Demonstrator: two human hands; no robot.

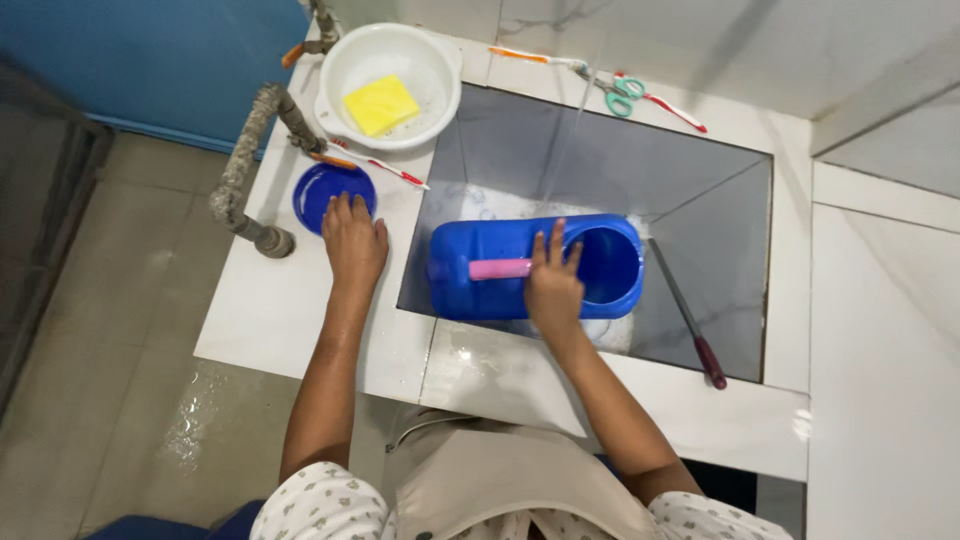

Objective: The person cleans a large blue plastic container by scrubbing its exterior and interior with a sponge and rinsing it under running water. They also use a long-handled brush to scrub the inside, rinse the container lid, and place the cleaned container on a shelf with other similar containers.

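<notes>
Right hand (553,285) spread flat on blue jug (535,266) at frame centre in sink (700,200), left hand (353,240) open-palmed beside blue lid (322,190); likely to slip, everything wet.

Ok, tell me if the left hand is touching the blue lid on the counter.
Touching. The head view shows the left hand lying flat on the white counter, its fingertips overlapping the lower right edge of the round blue lid, with no gap visible.
</notes>
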